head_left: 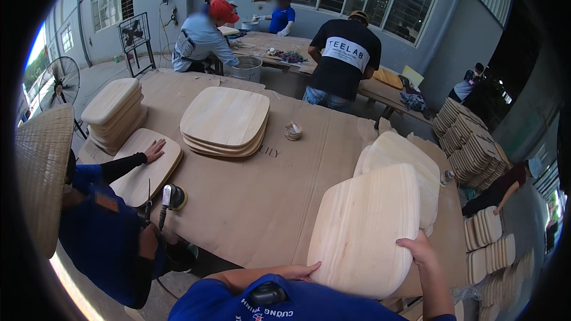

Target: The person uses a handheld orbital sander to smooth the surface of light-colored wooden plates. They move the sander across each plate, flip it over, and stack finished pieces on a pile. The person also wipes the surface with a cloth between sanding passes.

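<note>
A pale wooden panel point(364, 232) with rounded corners is tilted up in front of me, held at both sides. My left hand point(302, 271) grips its lower left edge, thumb on the face. On its right edge my right hand point(421, 249) has the thumb over the front, with the other fingers hidden behind. Behind it, more wooden panels point(405, 163) of the same shape lie overlapping on the cardboard-covered table point(285, 187). Where the held panel's far edge meets those panels, I cannot tell whether they touch.
Stacked panels point(225, 117) and a taller stack point(113, 104) stand on the table's far left. A co-worker in a conical hat point(44, 166) rests a hand on a panel near a sander point(173, 197). A small round container point(292, 132) sits mid-table. Panel piles point(473, 142) fill the right.
</note>
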